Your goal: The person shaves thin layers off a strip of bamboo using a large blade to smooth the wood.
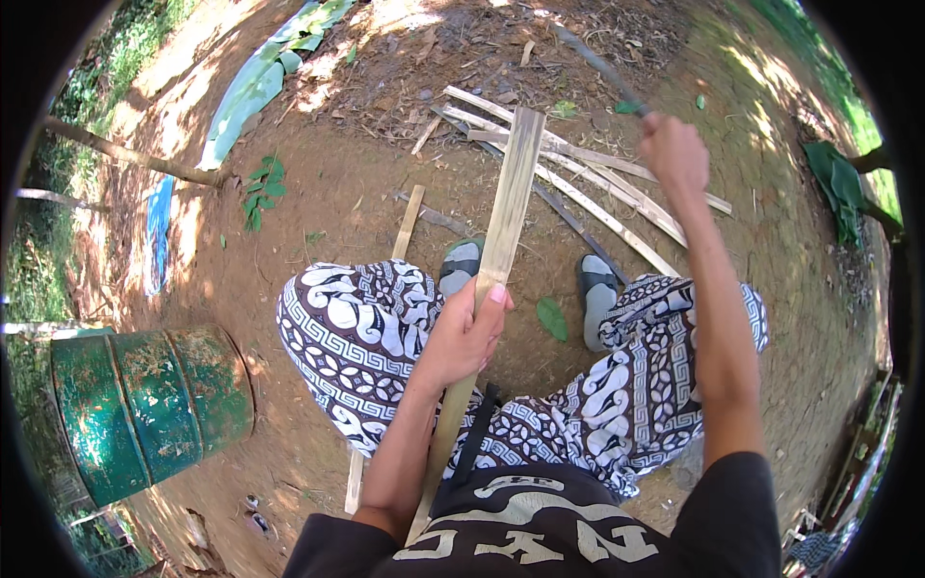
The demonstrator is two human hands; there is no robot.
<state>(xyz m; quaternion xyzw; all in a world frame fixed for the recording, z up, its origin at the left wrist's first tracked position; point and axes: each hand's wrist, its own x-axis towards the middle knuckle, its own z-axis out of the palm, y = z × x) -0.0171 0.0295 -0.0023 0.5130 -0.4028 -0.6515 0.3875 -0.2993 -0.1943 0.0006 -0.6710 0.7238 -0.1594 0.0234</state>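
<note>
My left hand (pixel 464 337) is wrapped round a long split bamboo slat (pixel 512 193). The slat slants up from beside my body, its far end raised above the ground between my feet. Up at the right, my right hand (pixel 674 156) is closed on the handle of a machete (pixel 599 65), most of the handle hidden in the fist. Its blade points away to the upper left, apart from the slat. Beyond my feet, several narrow bamboo strips (pixel 617 229) lie crossed in a loose pile on the dirt, partly behind the slat.
A rusty green drum (pixel 149 409) lies at the left. Banana leaf pieces (pixel 252 91) and a blue sheet (pixel 159 231) are on the far left ground. A short wood strip (pixel 409 220) lies by my left foot. Thin trunks (pixel 130 149) reach in from the left.
</note>
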